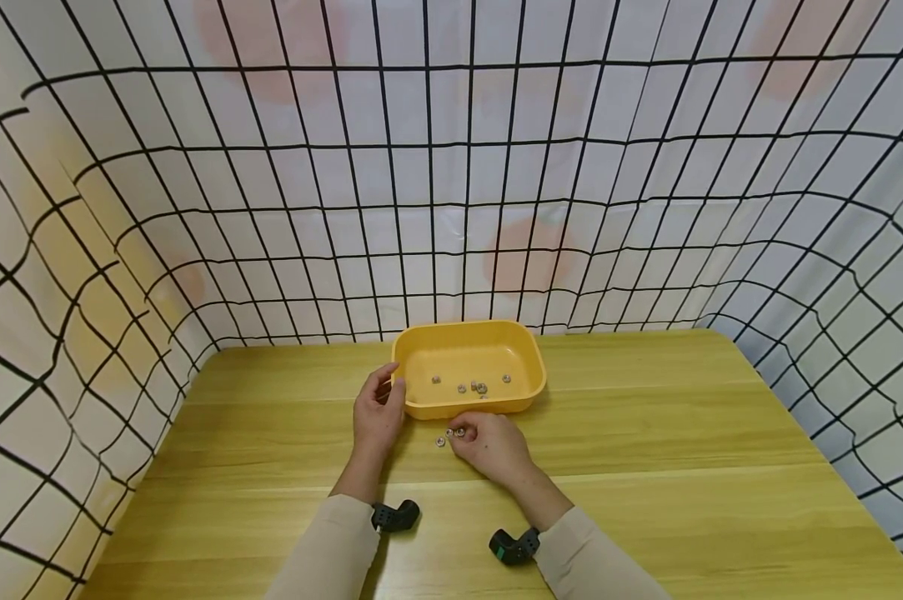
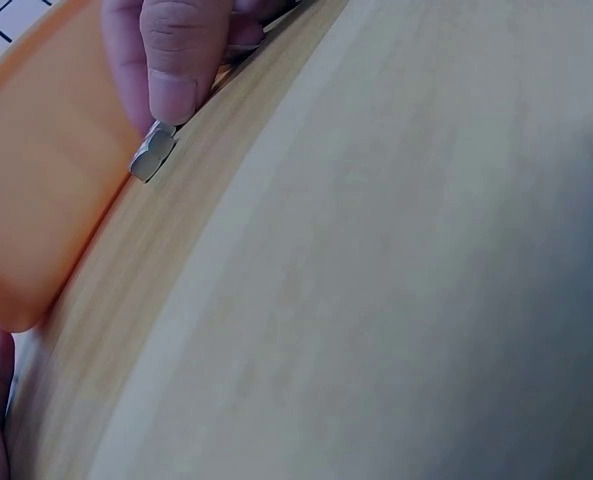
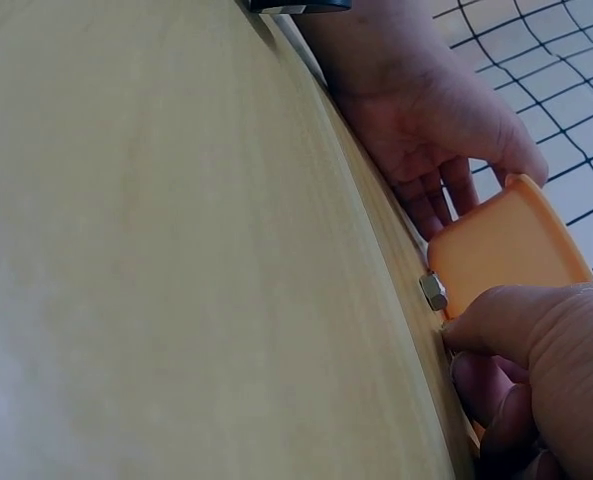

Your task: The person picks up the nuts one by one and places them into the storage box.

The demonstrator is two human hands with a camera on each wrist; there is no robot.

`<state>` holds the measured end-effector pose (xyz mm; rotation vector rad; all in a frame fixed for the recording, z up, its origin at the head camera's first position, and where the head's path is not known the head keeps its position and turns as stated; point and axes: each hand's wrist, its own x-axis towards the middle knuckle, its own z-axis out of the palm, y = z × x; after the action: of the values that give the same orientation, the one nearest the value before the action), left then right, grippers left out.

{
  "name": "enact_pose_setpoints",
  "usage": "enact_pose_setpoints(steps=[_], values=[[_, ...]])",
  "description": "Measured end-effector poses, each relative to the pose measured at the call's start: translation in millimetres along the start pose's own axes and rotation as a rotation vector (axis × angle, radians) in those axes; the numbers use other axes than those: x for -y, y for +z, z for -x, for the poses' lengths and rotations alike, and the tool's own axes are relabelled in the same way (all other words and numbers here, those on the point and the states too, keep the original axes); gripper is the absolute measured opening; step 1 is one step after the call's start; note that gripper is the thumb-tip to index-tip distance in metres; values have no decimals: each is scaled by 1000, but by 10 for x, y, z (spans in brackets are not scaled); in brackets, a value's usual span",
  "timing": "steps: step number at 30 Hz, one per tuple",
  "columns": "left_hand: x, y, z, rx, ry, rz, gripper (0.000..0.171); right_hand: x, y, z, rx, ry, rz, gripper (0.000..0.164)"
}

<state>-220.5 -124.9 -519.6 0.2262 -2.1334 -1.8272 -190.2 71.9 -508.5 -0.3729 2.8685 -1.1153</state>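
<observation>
A yellow tray (image 1: 528,367) sits on the wooden table (image 1: 646,433) with several small metal nuts (image 1: 481,387) inside. My left hand (image 1: 376,412) rests at the tray's left corner (image 3: 506,250), its thumb against the outer wall and its fingers (image 3: 431,195) relaxed beside it. My right hand (image 1: 492,446) is just in front of the tray, fingers curled over three loose nuts (image 1: 449,434) on the table. One fingertip (image 2: 171,95) bears on a nut (image 2: 153,156) that is tipped on its edge (image 3: 433,290) close to the tray wall (image 2: 46,190).
A white cloth with a black grid (image 1: 451,167) encloses the table at the back and both sides. Bare wood stretches wide to the left and right of the tray. A black wrist camera (image 1: 395,515) sits on each forearm.
</observation>
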Motion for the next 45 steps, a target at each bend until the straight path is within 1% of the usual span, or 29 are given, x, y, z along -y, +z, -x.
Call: enact_pose_setpoints(steps=[5,14,18,26,33,38,45], values=[[2,4,-2,-1,0,7,31,-14,5,-2,-14,-5,8,8],[8,2,-6,0,-5,10,31,-17,-15,10,-4,35,-48,11],[4,-1,-3,-3,-1,8,31,-30,-12,4,-15,33,-51,11],[5,-4,5,-5,-16,-6,32,-60,-12,1,-27,23,-54,10],[5,3,-10,1,-9,-9,32,-70,-42,13,-27,53,-91,11],[1,-3,-7,2,-28,-9,32,-68,-58,22,-25,44,-107,9],[7,-6,-7,3,-20,1,32,-90,-44,23,-27,33,-116,8]])
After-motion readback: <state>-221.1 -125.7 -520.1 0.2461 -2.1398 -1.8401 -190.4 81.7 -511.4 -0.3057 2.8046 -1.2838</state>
